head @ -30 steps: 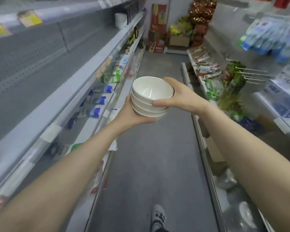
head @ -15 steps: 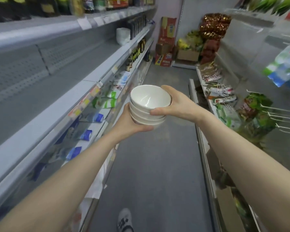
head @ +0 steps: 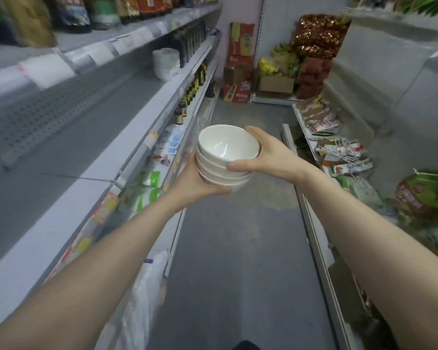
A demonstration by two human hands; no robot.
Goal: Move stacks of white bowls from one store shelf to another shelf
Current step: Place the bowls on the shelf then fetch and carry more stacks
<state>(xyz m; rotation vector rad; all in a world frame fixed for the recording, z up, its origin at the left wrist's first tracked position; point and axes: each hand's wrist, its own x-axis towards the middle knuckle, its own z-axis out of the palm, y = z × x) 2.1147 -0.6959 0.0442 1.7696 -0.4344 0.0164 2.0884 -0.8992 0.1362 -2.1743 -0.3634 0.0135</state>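
Observation:
I hold a stack of several white bowls (head: pixel 226 152) out in front of me over the aisle floor. My left hand (head: pixel 196 181) cups the stack from below and on its left side. My right hand (head: pixel 268 156) grips its right side, thumb across the front of the lower bowls. The stack tilts slightly toward me, so the top bowl's inside shows. Further down the aisle another stack of white bowls (head: pixel 165 63) stands on the grey left shelf (head: pixel 91 137), in front of dark bottles.
Grey shelving runs along the left, with bottles (head: pixel 187 41) above and at the far end and packets (head: pixel 147 188) below. Hooks with packaged goods (head: pixel 339 150) line the right. Cardboard boxes (head: pixel 238 79) and bagged goods close the aisle's end.
I have walked forward along the aisle with the bowls still held in both hands. The far stack on the left shelf and the boxes at the end are nearer.

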